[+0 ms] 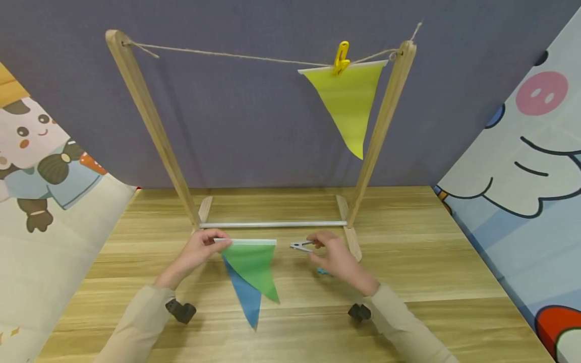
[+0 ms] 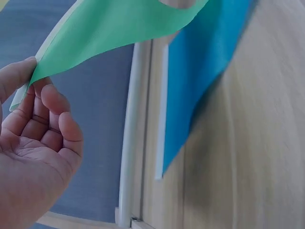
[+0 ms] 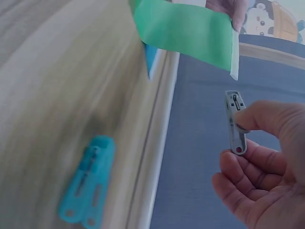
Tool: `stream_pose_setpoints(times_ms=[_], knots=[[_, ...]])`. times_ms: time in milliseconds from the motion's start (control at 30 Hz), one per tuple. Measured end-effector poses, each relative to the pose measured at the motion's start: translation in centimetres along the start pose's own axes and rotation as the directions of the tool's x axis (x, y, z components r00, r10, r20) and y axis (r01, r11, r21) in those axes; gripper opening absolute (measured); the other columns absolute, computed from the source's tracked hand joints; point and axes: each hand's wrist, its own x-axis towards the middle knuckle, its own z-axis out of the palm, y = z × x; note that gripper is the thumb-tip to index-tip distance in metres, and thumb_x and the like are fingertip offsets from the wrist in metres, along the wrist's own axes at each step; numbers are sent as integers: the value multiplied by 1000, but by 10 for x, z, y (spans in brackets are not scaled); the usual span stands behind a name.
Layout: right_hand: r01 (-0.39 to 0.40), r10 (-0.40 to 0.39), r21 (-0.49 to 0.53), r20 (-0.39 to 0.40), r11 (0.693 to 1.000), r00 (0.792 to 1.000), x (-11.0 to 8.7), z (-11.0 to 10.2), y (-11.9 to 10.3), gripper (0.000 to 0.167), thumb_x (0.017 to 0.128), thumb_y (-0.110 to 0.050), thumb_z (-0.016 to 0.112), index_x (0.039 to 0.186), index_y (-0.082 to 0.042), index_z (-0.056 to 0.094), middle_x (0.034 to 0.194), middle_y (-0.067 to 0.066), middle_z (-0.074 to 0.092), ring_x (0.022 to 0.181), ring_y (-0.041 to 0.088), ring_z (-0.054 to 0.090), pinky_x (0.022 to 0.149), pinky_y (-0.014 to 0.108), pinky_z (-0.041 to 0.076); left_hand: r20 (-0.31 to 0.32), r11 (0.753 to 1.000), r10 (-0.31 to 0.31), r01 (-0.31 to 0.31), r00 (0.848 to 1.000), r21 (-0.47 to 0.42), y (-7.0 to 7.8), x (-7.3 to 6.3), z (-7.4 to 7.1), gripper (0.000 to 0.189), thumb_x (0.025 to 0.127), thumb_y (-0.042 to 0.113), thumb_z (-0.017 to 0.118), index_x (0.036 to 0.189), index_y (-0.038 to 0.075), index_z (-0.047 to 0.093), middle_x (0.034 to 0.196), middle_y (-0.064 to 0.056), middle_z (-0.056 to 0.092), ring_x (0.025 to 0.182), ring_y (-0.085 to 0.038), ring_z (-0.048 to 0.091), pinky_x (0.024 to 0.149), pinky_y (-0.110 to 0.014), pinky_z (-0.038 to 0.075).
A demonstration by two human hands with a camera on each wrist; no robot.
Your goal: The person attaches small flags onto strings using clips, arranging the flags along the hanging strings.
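Observation:
My left hand (image 1: 201,249) pinches a green triangular pennant (image 1: 254,262) by the left end of its white top edge, holding it above the table. Under it a blue pennant (image 1: 245,295) lies on the wood, partly covered in the head view. Between thumb and fingers my right hand (image 1: 336,257) holds a grey clothespin (image 3: 236,124), to the right of the green pennant and apart from it. A turquoise clothespin (image 3: 88,183) lies on the table below the right hand; in the head view that hand hides most of it.
Behind the hands stands a wooden frame with a left post (image 1: 152,126), a right post (image 1: 381,131) and a white bottom rod (image 1: 272,224). A string (image 1: 227,54) spans the posts. A yellow clothespin (image 1: 341,58) clips a yellow pennant (image 1: 349,101) to it near the right post.

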Motion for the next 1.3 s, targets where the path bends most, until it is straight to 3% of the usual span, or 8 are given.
stream_pose_setpoints(times_ms=[233,467,567,700,1033,1300], knots=[[8,-11,-39,-82,999,997,5,-14,-7,29,75,-1,76,101,1,64,90,10,62,78,20,60,67,30,53,-30,998,20,-21,999,-56,14,-1,2,18,88,10,65,96,-6,63,83,9,63,72,-6,56,68,-26,49],[89,-98,-59,-173,994,980,13,-28,-9,30,71,2,78,97,4,64,87,13,65,72,20,61,62,30,53,-77,994,-3,-6,997,-112,24,1,4,13,87,12,67,93,1,65,78,5,61,72,-8,56,71,-23,48],[110,-118,-53,-182,992,976,15,-35,-10,30,71,1,78,98,5,65,85,12,64,73,20,61,62,31,53,-96,990,1,-15,995,-141,28,3,4,2,87,11,67,89,10,67,77,5,59,70,-8,55,70,-23,48],[137,-148,-66,-190,988,971,19,-43,-13,30,71,1,78,97,4,65,83,9,63,72,20,61,62,30,53,-110,985,2,-21,994,-169,34,5,4,7,88,12,66,86,18,67,77,5,59,70,-10,55,71,-24,48],[192,-209,-97,-213,977,954,29,-63,-17,28,71,3,77,96,4,65,80,10,63,71,21,62,62,33,55,-137,984,-29,4,990,-177,47,12,5,2,88,15,67,89,17,66,74,5,57,68,-10,50,68,-24,45],[182,-199,-98,-206,978,958,36,-76,-19,28,72,3,77,98,3,65,82,8,62,72,22,62,63,31,53,-155,967,6,-46,988,-252,57,21,7,16,88,11,66,83,25,66,75,9,60,71,-9,54,67,-21,47]])
